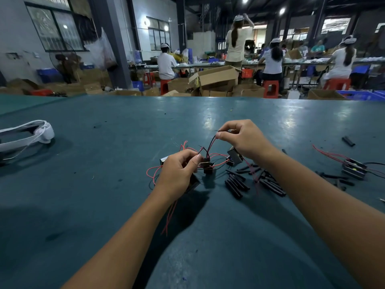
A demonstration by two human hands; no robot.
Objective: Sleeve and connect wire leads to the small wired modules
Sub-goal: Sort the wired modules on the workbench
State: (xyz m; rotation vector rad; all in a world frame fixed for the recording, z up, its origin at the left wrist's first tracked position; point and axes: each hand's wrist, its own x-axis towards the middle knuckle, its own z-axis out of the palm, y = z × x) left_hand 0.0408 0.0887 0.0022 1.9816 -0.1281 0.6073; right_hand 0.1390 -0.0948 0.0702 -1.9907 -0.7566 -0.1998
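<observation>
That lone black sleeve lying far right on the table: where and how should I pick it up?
Pinch the lone black sleeve across its middle, coming straight down from above. It lies flat on the green table, apart from the other pieces, so both long sides look free for fingertips.

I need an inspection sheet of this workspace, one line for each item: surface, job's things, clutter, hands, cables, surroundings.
Surface: green table, worn, with small dark specks.
Job's things: small modules held between the hands; black sleeve pieces heaped to the right; one more wired module at far right.
Clutter: white headband device at left; one stray black sleeve piece at far right.
Hands: left hand grips a module; right hand pinches a black lead.
Cables: red leads loop loosely around the modules.
Surroundings: seated workers, cardboard boxes, red stools beyond the table.
</observation>
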